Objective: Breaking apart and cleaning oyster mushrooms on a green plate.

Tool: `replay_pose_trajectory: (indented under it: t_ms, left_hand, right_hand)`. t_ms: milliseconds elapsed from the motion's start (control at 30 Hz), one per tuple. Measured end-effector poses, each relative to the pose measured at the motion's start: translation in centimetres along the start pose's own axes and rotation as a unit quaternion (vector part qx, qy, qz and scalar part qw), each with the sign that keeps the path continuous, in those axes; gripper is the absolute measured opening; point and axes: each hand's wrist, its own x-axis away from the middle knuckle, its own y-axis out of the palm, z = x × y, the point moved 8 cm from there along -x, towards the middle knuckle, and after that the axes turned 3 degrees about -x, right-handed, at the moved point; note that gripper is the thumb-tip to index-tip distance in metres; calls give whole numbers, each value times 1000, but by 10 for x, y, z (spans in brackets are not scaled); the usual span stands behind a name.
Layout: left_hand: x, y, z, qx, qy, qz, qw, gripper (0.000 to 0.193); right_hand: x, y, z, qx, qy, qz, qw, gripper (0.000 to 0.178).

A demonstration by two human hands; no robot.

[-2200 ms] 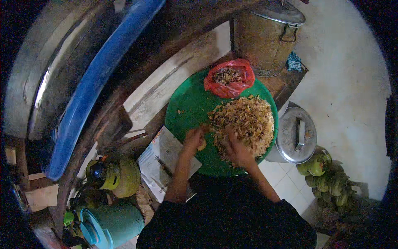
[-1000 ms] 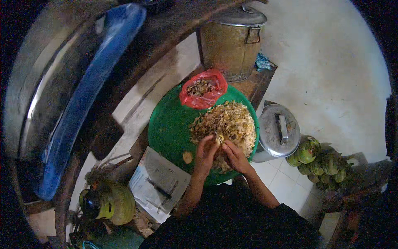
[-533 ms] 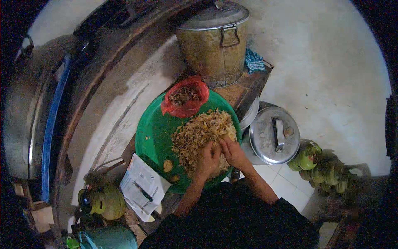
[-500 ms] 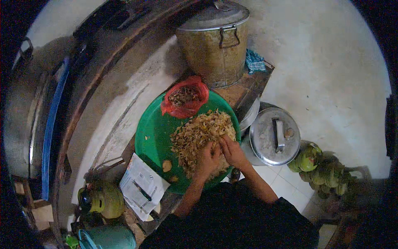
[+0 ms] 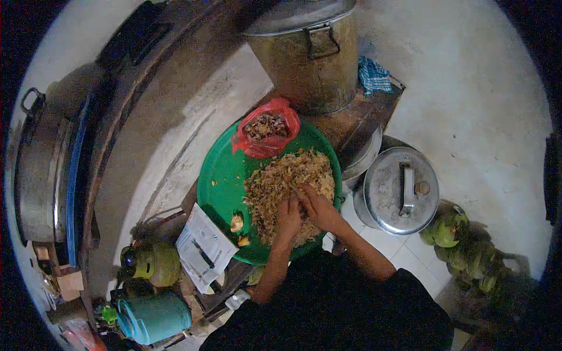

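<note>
A wide round green tray [image 5: 219, 178] holds a large heap of brown and pale shreds [image 5: 275, 175]; their exact kind I cannot tell. My left hand [image 5: 289, 216] is down in the middle of the heap, fingers bent and partly hidden. Right beside it, my right hand [image 5: 322, 209] reaches in from the right, its fingers drawn together against the shreds. The two sets of fingertips nearly meet, and what lies between them is too small to make out. At the tray's far side sits a red plastic bag [image 5: 243, 140], its mouth spread around darker bits. Yellowish pieces [image 5: 236, 222] lie left of the heap.
A tall lidded metal pot [image 5: 328, 76] stands beyond the tray, near a blue checked cloth [image 5: 374, 76]. Right of the tray is a lidded silver pot [image 5: 386, 193], then green gas cylinders [image 5: 448, 228]. Printed paper [image 5: 199, 234] and a teal bucket [image 5: 155, 322] are at left.
My hands have drawn closer together in the heap, the right fingers shifting left toward the left hand. The whole view has shifted slightly, showing more of the near left side.
</note>
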Motion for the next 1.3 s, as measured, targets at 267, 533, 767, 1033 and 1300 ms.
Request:
replay_pose_trajectory:
  t_ms: [267,533,767,1033,1300]
  left_hand:
    - [-1,-19,9,-56,-64,-55,995,30]
    - [-18,-52,25,-122,88,-122,981,25]
    - [-24,-56,3,-58,93,-199,974,28]
    - [-21,-80,34,-157,367,-106,911,25]
    - [-35,-70,11,-94,382,-167,904,27]
  right_hand:
    - [-19,5,21,-37,158,85,983,22]
    - [-16,40,-29,37,23,80,996,33]
    - [-15,48,22,61,141,115,981,33]
    - [-10,66,1,87,30,79,993,32]
    - [-22,54,-25,125,-35,153,980,32]
